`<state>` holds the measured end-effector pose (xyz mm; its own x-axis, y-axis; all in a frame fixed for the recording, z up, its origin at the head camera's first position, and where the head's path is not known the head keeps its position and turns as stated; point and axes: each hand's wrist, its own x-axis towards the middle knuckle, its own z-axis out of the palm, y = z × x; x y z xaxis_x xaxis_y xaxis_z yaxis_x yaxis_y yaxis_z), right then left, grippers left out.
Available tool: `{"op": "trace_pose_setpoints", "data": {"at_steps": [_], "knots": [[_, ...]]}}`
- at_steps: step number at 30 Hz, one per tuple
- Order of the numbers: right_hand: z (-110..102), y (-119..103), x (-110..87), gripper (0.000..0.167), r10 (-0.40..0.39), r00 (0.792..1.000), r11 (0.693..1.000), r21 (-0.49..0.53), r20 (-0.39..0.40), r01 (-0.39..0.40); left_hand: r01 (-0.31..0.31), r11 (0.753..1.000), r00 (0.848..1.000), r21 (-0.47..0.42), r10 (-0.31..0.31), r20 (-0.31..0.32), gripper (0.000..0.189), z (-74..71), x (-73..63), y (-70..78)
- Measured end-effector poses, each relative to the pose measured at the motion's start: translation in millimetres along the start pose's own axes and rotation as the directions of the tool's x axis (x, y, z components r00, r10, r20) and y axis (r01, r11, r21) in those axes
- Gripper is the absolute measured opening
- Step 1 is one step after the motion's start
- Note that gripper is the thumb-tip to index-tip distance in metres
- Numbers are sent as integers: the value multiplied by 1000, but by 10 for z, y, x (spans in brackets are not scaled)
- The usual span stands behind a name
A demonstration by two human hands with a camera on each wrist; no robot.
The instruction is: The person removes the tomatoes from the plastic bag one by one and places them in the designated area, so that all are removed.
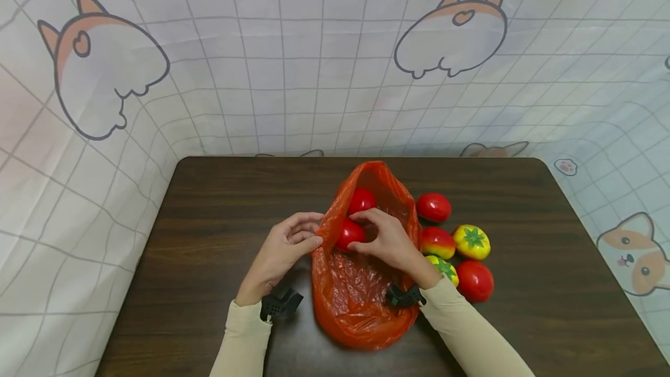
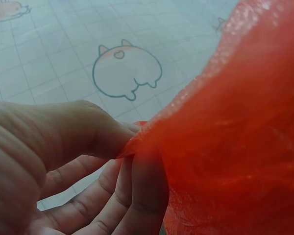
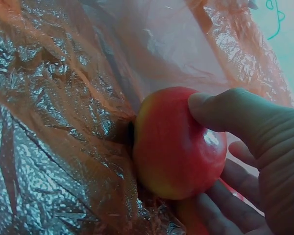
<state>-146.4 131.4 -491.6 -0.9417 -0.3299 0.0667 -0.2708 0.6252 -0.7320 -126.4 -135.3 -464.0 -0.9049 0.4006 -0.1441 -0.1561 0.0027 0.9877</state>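
Observation:
An orange-red plastic bag (image 1: 361, 319) lies with its mouth spread open on the dark table. My left hand (image 1: 285, 252) pinches the bag's left rim between thumb and fingers; the left wrist view shows the thin film (image 2: 225, 147) caught there. Inside the bag, my right hand (image 1: 389, 240) grips a shiny red apple-like fruit (image 1: 345, 235), thumb on one side and fingers on the other. Close up, that fruit (image 3: 176, 147) shows a yellowish side. Another red fruit (image 1: 361, 199) sits just beyond it in the bag.
Right of the bag lie several fruits: a red one (image 1: 434, 207), a red-yellow one (image 1: 438, 242), a yellow one with a green star-shaped top (image 1: 472, 242), a similar one (image 1: 444, 270) partly behind the right arm, and a larger red one (image 1: 475, 281). Grid-patterned cloth (image 1: 293, 74) surrounds the table (image 1: 220, 202).

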Motion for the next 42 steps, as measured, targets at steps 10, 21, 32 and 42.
{"op": "trace_pose_setpoints", "data": {"at_steps": [10,21,32,42], "knots": [[-13,13,-26,57,0,999,1000,12,36,0,-2,1000,1000,3,2,13,48,21,-10,16],[-206,2,-100,54,5,1000,998,67,11,-5,5,1000,1000,23,-5,12,48,24,4,15],[-428,15,-154,55,1,1000,994,110,-29,2,21,1000,1000,14,-21,11,47,8,-18,0],[-675,48,-245,55,44,998,985,169,-53,-35,36,999,999,6,-36,15,47,30,-14,-10]]}}
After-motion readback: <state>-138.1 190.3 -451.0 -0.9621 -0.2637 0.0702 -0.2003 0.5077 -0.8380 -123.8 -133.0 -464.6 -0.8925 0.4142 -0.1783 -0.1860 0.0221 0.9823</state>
